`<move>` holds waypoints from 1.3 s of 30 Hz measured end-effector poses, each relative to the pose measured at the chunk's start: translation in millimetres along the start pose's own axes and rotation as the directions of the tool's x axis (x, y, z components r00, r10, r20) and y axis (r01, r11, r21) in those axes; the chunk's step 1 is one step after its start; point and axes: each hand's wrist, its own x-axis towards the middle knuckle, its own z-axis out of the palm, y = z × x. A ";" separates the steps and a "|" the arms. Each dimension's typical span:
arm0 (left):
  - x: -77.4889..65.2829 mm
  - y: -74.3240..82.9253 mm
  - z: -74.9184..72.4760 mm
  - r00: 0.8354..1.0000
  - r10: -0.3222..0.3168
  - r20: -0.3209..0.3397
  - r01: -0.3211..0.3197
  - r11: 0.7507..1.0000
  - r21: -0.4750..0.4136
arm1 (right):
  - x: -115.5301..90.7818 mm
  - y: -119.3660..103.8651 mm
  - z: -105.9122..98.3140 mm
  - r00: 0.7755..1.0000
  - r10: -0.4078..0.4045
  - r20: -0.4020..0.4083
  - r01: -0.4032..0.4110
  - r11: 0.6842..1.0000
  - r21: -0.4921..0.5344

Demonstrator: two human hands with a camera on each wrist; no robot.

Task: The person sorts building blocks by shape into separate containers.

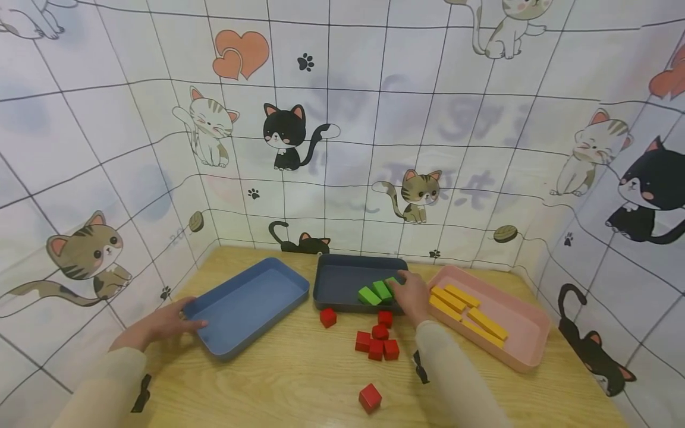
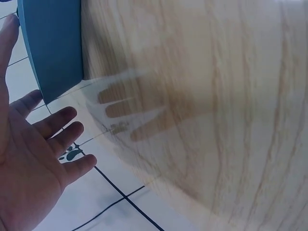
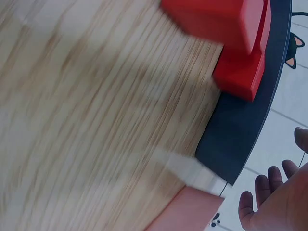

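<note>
My left hand (image 1: 170, 323) holds the near-left end of the blue tray (image 1: 251, 309), its thumb over the rim. The left wrist view shows the thumb and index finger at the tray's edge and the other fingers loosely extended. My right hand (image 1: 413, 294) reaches over the right end of the dark tray (image 1: 348, 274), fingertips beside a green block (image 1: 392, 283) that it partly covers. Two more green blocks, one of them the leftmost green block (image 1: 369, 295), lie in that tray. In the right wrist view, that hand's fingers are relaxed with nothing visible between them.
Several red cubes (image 1: 376, 349) lie in front of the dark tray, one red cube (image 1: 370, 398) nearer me. At right, a pink tray (image 1: 527, 333) holds several yellow blocks (image 1: 487, 324). A cat-patterned wall covering (image 1: 353, 148) rises behind the wooden table (image 1: 299, 380).
</note>
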 end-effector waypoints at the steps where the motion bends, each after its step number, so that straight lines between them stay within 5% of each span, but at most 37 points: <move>1: 0.6 0.8 -0.4 1.000 0.001 -0.009 -0.001 1.000 0.009 | 0.6 2.7 -2.4 1.000 0.001 0.006 0.000 1.000 -0.017; 6: 2.4 7.1 -1.5 0.997 0.052 -0.054 -0.051 0.998 0.027 | 3.0 19.7 -15.3 0.999 -0.014 0.048 0.019 0.993 -0.118; 11: 5.6 15.5 -2.3 0.987 0.128 -0.100 -0.125 0.991 0.041 | 3.1 40.5 -29.2 0.991 -0.108 0.085 0.125 0.964 -0.235; 20: 21.0 41.4 -2.8 0.967 0.209 -0.143 -0.199 0.977 0.081 | -4.1 77.3 -46.8 0.942 -0.288 0.173 0.319 0.927 -0.198; 25: 26.3 65.4 -3.6 0.964 0.230 -0.135 -0.223 0.973 0.068 | -5.2 89.3 -45.9 0.917 -0.357 0.178 0.388 0.900 -0.197; 32: 38.0 102.0 3.1 0.938 0.313 -0.149 -0.312 0.950 0.029 | -6.5 92.0 -44.9 0.900 -0.385 0.206 0.426 0.879 -0.215; 39: 40.5 143.2 15.3 0.936 0.340 -0.089 -0.342 0.939 -0.012 | -7.2 92.3 -46.0 0.870 -0.429 0.244 0.485 0.833 -0.264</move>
